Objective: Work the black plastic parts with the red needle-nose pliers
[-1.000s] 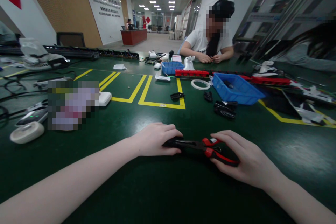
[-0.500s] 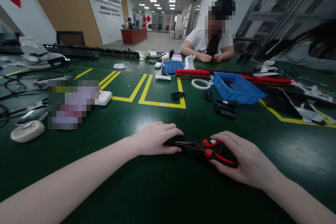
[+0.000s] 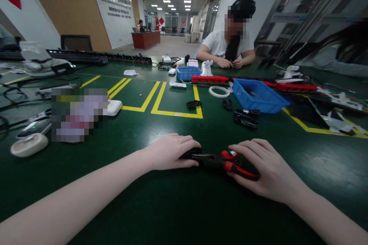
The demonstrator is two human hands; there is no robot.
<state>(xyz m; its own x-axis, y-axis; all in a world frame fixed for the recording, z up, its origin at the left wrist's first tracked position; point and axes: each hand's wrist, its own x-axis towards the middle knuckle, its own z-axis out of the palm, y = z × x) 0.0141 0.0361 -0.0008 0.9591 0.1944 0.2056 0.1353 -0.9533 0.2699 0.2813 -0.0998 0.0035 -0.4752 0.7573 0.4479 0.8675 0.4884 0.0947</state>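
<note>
Near the middle of the green table, my left hand [image 3: 174,151] is closed on a small black part [image 3: 189,153], mostly hidden by the fingers. My right hand [image 3: 264,170] grips red-and-black needle-nose pliers [image 3: 227,160] by the handles, which stand apart. The jaws point left and their tips reach the black part; whether they pinch it I cannot tell. Beyond the hands lie black plastic-looking pieces: a larger bundle [image 3: 246,118], a small one [image 3: 227,104] and another [image 3: 194,104] within the yellow tape outline.
A blue bin [image 3: 258,97] with dark pieces inside stands at the right, a smaller blue bin [image 3: 188,72] farther back. A white ring [image 3: 219,91] lies between them. Left are a white mouse-shaped object [image 3: 29,145], a white box [image 3: 115,107] and cables. A person [image 3: 234,51] sits opposite.
My right hand's fingers have shifted slightly on the plier handles, the upper ones a little raised. The left hand and the black part stay in place.
</note>
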